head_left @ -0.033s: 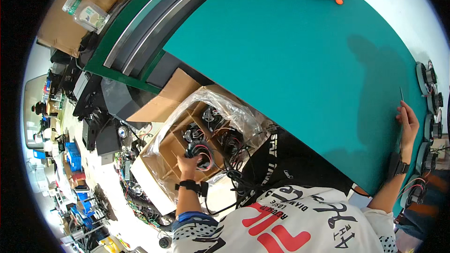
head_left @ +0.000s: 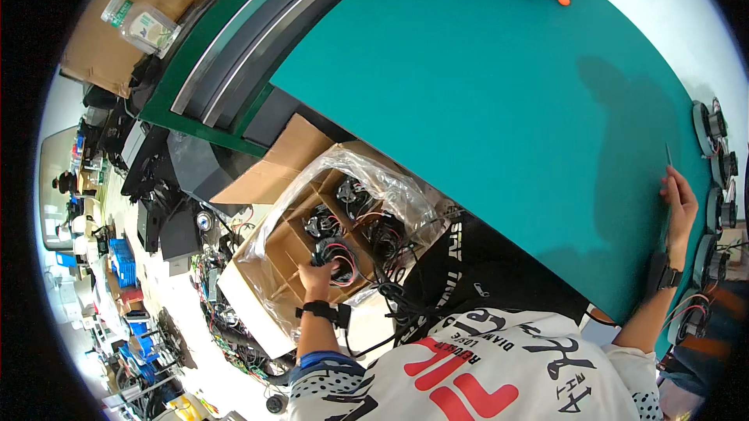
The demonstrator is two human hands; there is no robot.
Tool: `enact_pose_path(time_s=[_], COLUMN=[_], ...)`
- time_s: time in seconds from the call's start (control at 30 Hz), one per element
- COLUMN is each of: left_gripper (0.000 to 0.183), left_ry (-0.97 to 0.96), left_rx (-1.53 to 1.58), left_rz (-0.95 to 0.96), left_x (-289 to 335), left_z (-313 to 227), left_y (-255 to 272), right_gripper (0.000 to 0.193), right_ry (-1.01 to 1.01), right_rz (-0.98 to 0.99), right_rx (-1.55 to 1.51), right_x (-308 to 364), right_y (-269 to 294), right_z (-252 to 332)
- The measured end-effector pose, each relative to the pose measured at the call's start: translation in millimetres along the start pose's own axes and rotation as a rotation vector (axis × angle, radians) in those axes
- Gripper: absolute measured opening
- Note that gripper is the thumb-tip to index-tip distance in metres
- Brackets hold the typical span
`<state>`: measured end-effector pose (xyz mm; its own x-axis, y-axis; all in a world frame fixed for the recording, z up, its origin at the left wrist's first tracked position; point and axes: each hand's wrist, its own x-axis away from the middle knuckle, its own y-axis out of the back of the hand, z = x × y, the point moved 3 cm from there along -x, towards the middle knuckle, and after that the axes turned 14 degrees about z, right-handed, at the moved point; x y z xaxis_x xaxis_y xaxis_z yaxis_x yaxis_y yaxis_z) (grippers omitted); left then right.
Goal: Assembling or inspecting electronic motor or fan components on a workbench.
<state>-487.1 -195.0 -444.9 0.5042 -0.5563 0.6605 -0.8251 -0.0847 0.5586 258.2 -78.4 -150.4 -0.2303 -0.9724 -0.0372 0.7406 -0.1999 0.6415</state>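
our left hand (head_left: 316,276) reaches down into the carton (head_left: 251,308) at left, fingers against a black wired part (head_left: 338,253) inside; we cannot tell whether they grip. our right hand (head_left: 681,196) extends over the green tabletop (head_left: 468,109) at right, fingers pinching a slim tool (head_left: 669,155).

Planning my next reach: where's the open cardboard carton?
The open carton is left of centre in the head view, beside the green tabletop, with the left hand at its opening.

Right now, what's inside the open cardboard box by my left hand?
The cardboard box holds dividers, wired black parts and clear plastic lining; your left hand reaches in. Whatever lies beneath those parts is covered, so I can't tell.
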Motion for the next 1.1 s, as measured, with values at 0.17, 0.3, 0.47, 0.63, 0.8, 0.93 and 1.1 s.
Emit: enact_pose_path(time_s=[0.17,0.3,0.47,0.63,0.8,0.93,1.1], left_gripper=[0.059,0.045,0.042,0.057,0.036,0.027,0.016], left_ry=[0.042,0.271,0.421,0.485,0.365,0.108,-0.524], left_rx=[0.137,0.423,0.449,0.542,0.401,0.245,0.706], left_rz=[-0.123,-0.013,0.124,0.058,0.251,0.184,-0.327], left_x=[4,6,-13,-39,-56,-49,23], left_z=[23,24,47,76,78,35,-121], left_y=[-35,-49,-68,-92,-74,-31,45], right_gripper=[0.032,0.031,0.028,0.027,0.026,0.023,0.025], right_ry=[-0.001,0.029,0.034,0.031,0.055,0.090,0.087], right_rz=[0.018,0.047,-0.005,0.011,0.019,-0.002,-0.065], right_rx=[0.017,0.081,0.199,0.236,0.107,0.110,0.098], right_x=[-2,-2,-2,-1,2,6,11], right_y=[0,-2,-8,-8,-14,-20,-24], right_z=[-2,2,6,8,20,33,44])
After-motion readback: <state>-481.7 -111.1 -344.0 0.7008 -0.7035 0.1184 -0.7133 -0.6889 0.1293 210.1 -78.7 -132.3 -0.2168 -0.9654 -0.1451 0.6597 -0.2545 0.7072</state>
